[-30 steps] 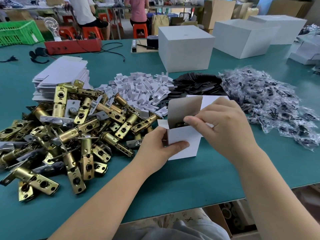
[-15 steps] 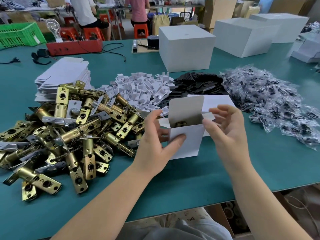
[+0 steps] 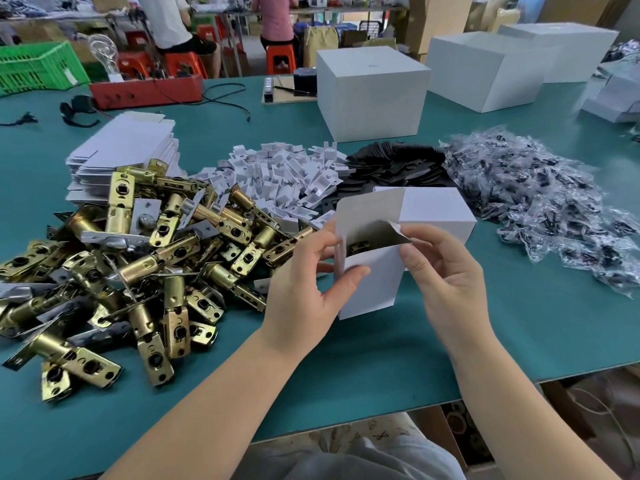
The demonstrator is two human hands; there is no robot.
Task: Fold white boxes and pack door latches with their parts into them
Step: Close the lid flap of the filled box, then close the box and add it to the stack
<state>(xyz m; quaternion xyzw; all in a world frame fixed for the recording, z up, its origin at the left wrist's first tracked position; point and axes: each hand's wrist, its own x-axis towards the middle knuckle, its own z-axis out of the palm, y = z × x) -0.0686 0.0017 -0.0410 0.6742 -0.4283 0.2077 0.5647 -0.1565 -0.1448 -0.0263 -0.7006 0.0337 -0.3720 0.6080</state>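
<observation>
white box upright, mouth up, lid flap raised | left hand grips left side | right hand pinches side flap

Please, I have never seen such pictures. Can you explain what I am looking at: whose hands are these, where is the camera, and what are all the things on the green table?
There is no machine here. A person wears one camera on the head, looking down at their own hands. The left hand and right hand hold a small white box, open at the top, with a brass part showing inside. On the green table lie a pile of brass door latches, a stack of flat boxes, white card pieces, black plates and small plastic bags. Bigger white boxes stand behind.
</observation>
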